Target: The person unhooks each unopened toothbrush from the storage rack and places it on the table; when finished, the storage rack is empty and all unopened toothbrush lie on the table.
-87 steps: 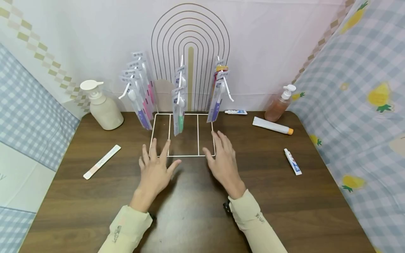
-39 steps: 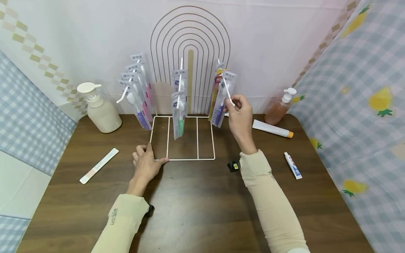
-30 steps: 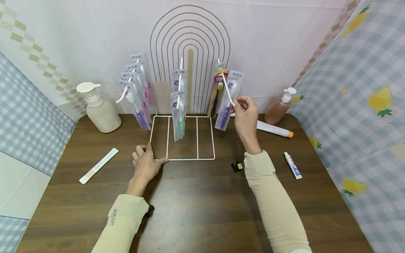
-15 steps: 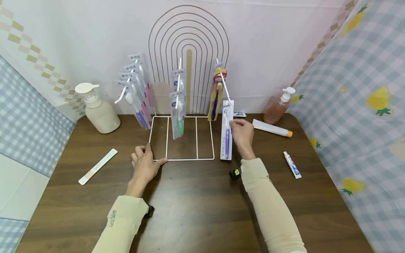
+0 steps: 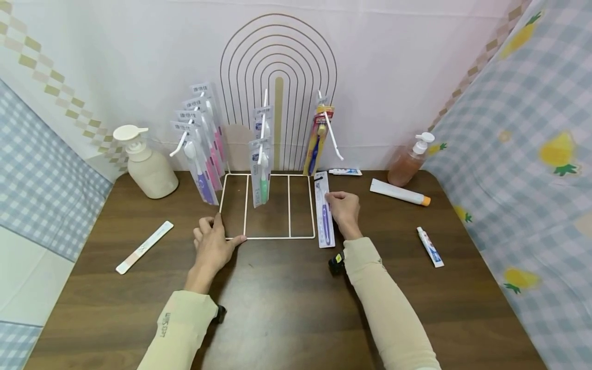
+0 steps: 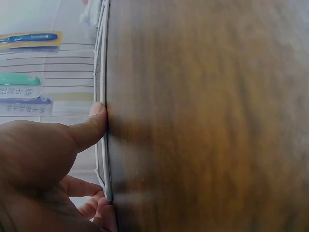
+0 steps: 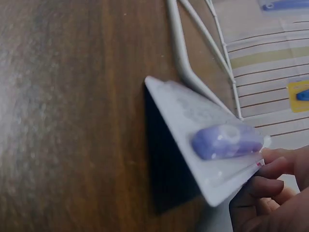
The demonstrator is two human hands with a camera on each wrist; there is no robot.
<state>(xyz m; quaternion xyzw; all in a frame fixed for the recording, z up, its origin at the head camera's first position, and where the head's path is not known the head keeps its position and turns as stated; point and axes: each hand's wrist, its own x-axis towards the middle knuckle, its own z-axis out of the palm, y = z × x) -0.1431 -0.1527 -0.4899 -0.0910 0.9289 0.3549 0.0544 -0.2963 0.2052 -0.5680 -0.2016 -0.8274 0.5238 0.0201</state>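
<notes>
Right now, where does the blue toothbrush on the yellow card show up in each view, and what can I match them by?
Head: just right of centre, hanging from the right hook: blue toothbrush on the yellow card.
Left wrist: upper left, lying sideways, cut off by the left edge.
Right wrist: at the right edge, mostly cut off.
Shared landmark: the white wire base.

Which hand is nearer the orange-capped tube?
Right. The right hand pinches the purple toothbrush pack, left of the tube; the left hand is farther left, holding the near left corner of the rack.
</notes>
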